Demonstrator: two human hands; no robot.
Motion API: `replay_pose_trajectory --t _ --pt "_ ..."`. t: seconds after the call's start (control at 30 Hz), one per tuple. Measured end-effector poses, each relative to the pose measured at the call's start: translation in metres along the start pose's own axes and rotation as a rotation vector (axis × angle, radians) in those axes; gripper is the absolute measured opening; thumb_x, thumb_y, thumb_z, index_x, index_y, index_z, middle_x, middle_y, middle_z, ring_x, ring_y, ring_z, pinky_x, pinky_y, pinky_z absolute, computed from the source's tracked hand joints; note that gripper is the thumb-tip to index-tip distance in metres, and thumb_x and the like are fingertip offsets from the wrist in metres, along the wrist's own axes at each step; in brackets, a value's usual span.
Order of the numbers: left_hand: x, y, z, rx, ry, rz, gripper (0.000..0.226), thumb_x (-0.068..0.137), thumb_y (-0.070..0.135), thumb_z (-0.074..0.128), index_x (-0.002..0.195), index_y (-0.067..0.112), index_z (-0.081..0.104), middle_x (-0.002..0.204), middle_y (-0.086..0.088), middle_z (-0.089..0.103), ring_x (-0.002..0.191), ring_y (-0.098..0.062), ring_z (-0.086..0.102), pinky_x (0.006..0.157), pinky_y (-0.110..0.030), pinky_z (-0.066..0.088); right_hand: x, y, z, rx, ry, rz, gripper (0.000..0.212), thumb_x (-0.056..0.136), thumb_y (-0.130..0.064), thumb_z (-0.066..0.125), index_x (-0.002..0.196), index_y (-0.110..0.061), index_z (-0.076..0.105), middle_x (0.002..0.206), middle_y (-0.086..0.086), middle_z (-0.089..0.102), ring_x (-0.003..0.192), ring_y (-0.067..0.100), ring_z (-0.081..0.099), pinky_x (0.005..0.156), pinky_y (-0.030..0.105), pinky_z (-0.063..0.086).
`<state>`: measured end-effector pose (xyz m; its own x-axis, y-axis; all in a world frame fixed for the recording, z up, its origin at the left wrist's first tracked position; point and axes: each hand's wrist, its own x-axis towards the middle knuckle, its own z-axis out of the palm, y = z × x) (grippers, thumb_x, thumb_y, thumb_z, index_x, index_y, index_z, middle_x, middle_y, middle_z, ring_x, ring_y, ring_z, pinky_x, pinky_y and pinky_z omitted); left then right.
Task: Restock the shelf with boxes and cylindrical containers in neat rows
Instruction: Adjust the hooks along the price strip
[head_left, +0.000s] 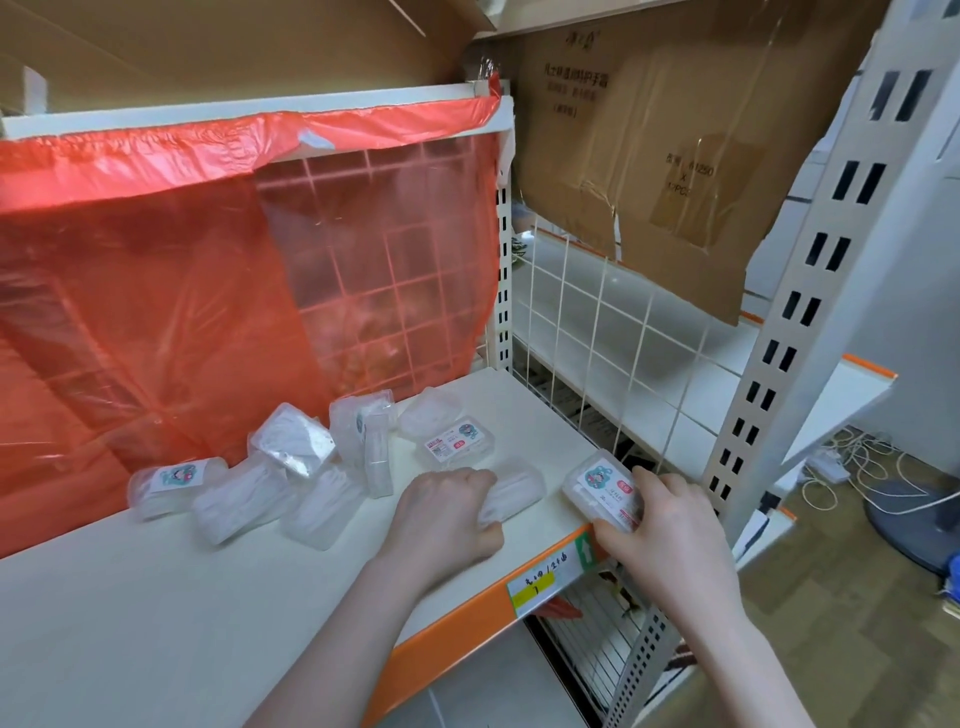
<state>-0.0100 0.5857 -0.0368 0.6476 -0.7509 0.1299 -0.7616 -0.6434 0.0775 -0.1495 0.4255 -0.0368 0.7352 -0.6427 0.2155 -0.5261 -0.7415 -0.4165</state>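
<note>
Right hand (660, 525) grips labelled box (602, 488) at shelf (156, 597) front-right corner, long axis slanting toward front edge. Left hand (441, 512) clasps clear box (511, 493) just beside, inboard. Loose pile (270, 478) lies further left, nearer left hand.

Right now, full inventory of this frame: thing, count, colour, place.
clear plastic boxes: about nine, clear with white contents, scattered on the shelf
shelf: one, white with orange edge, centre
plastic sheet: one, red, over the back grid
cardboard box: one, brown, upper right
wire grid: one, white, right side
price tag: one, yellow and white, shelf edge
left hand: grips a box
right hand: grips a labelled box at the shelf's front corner
</note>
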Motion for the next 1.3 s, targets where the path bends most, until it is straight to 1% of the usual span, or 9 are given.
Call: replay_pose_trajectory --t 0.1,0.27,0.33,0.43,0.6,0.73,0.97,1.13,1.3 --pt "-0.008 -0.004 -0.004 -0.080 -0.052 -0.016 0.047 0.080 0.038 0.051 0.125 0.025 0.052 0.120 0.006 0.060 0.106 -0.021 0.056 0.083 -0.030 0.046 0.000 -0.001 0.002 0.000 0.000 -0.003 0.055 0.075 -0.041 0.062 0.122 -0.013 0.052 0.104 0.003 0.054 0.099 0.021 0.044 0.080 0.032 0.040" --pt "-0.022 -0.012 -0.011 -0.197 -0.046 -0.059 0.031 0.074 0.042 0.047 0.096 0.024 0.060 0.091 0.004 0.062 0.082 -0.020 0.058 0.068 -0.035 0.048 0.000 -0.004 0.004 0.007 -0.003 -0.005 0.057 0.075 -0.041 0.061 0.124 -0.014 0.051 0.105 0.002 0.054 0.098 0.020 0.044 0.078 0.032 0.039" --pt "-0.027 -0.015 -0.012 -0.271 -0.026 -0.098 0.030 0.079 0.041 0.049 0.103 0.028 0.062 0.087 0.006 0.062 0.080 -0.016 0.057 0.067 -0.030 0.046 0.000 -0.005 0.004 0.005 0.002 -0.008 0.055 0.075 -0.040 0.061 0.123 -0.014 0.052 0.104 0.002 0.054 0.098 0.021 0.045 0.077 0.031 0.039" --pt "-0.032 -0.017 -0.015 -0.347 0.016 -0.127 0.041 0.088 0.036 0.052 0.128 0.037 0.052 0.087 0.009 0.059 0.079 -0.009 0.052 0.069 -0.024 0.042 -0.002 -0.004 0.005 -0.002 -0.005 -0.010 0.051 0.074 -0.040 0.061 0.118 -0.014 0.054 0.100 0.002 0.053 0.095 0.021 0.046 0.076 0.030 0.038" --pt "-0.033 -0.015 -0.011 -0.348 0.041 -0.118 0.043 0.094 0.034 0.045 0.137 0.040 0.042 0.127 0.010 0.057 0.099 -0.011 0.056 0.078 -0.024 0.044 -0.004 -0.006 0.008 0.001 -0.013 -0.013 0.048 0.074 -0.040 0.060 0.115 -0.016 0.054 0.100 0.000 0.053 0.096 0.020 0.045 0.077 0.031 0.040" --pt "-0.028 -0.014 -0.005 -0.269 0.084 -0.143 0.043 0.097 0.037 0.039 0.140 0.036 0.038 0.138 0.013 0.045 0.116 -0.011 0.050 0.083 -0.025 0.044 -0.004 -0.007 0.007 0.007 -0.024 -0.006 0.049 0.076 -0.041 0.059 0.117 -0.016 0.052 0.105 0.000 0.054 0.100 0.019 0.045 0.079 0.030 0.040" --pt "-0.022 -0.008 0.002 -0.136 0.101 -0.183 0.063 0.091 0.048 0.048 0.146 0.025 0.027 0.140 0.008 0.038 0.127 -0.011 0.037 0.096 -0.024 0.034 -0.003 -0.004 0.009 -0.002 -0.031 -0.014 0.054 0.075 -0.041 0.060 0.121 -0.015 0.051 0.108 0.001 0.054 0.102 0.020 0.046 0.081 0.030 0.041" --pt "-0.018 -0.006 0.006 -0.123 0.047 -0.245 0.081 0.078 0.056 0.058 0.145 0.024 0.025 0.136 0.006 0.038 0.124 -0.014 0.038 0.095 -0.026 0.036 -0.001 -0.003 0.010 0.000 -0.024 -0.038 0.056 0.076 -0.044 0.059 0.124 -0.017 0.049 0.104 -0.001 0.052 0.100 0.018 0.045 0.078 0.028 0.040" --pt "-0.013 -0.002 0.007 -0.078 0.057 -0.263 0.075 0.076 0.053 0.058 0.140 0.021 0.033 0.126 0.005 0.041 0.116 -0.015 0.039 0.092 -0.025 0.035 0.002 -0.002 0.009 0.011 -0.026 -0.055 0.058 0.077 -0.045 0.057 0.128 -0.019 0.047 0.107 -0.003 0.052 0.103 0.016 0.044 0.080 0.027 0.039"
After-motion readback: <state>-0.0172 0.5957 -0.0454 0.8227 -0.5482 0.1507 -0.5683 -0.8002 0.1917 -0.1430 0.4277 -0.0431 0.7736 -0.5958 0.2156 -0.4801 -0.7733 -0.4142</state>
